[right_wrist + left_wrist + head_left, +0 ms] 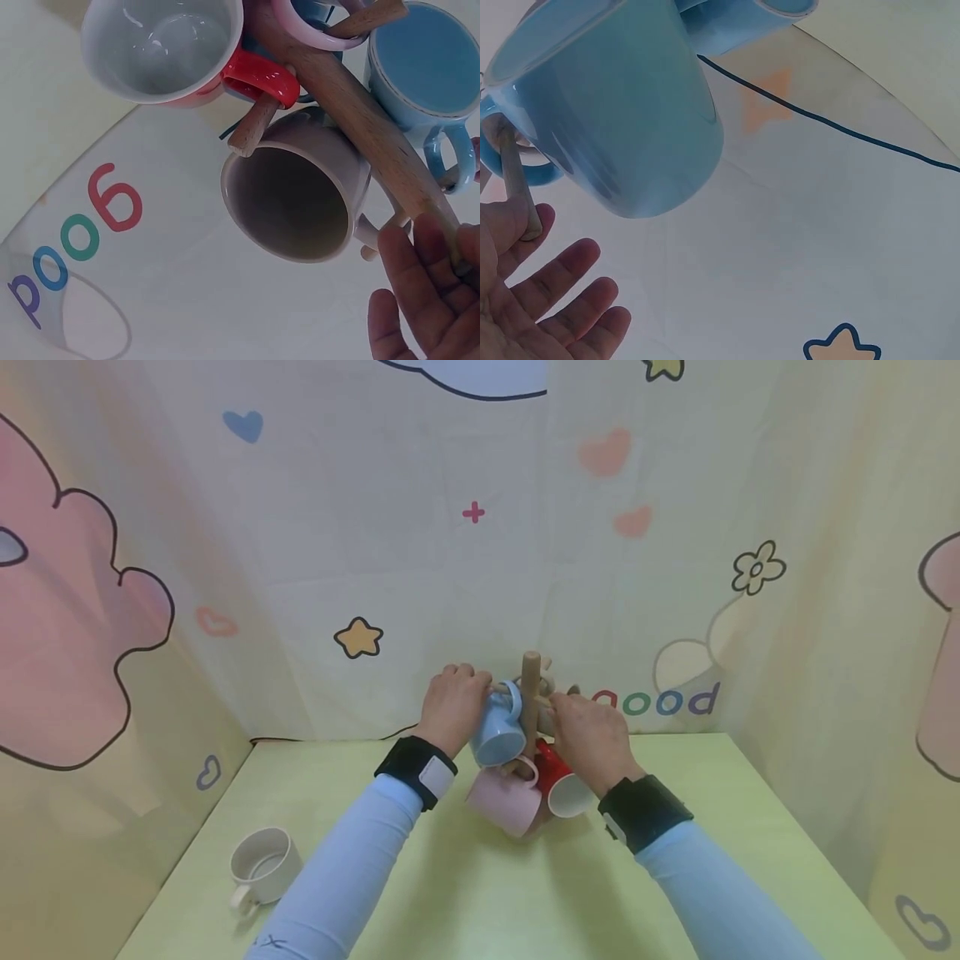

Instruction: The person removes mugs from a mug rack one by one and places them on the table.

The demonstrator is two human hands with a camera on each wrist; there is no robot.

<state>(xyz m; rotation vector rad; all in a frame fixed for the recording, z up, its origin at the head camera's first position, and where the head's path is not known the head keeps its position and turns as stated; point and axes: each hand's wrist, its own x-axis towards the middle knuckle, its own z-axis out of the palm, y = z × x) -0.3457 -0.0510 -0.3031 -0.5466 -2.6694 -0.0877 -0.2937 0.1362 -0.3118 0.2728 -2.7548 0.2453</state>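
Observation:
A wooden mug tree (530, 689) stands towards the back of the table, hung with several mugs. My left hand (453, 706) pinches the tip of an upper peg between thumb and index finger, its other fingers spread. A light blue mug (637, 112) hangs by its handle from that peg. At the upper right of the tree, my right hand (424, 300) pinches another peg's end close to the post. Near it hangs a greyish mug (341, 157), mouth outward. Lower down are a pink mug (504, 802) and a red mug (553, 768) with white inside.
A white mug (273, 872) stands upright on the pale green table (337, 802) at the front left, beside my left sleeve. Another blue mug (735, 26) shows behind the first in the left wrist view. A printed curtain (420, 568) closes off the back.

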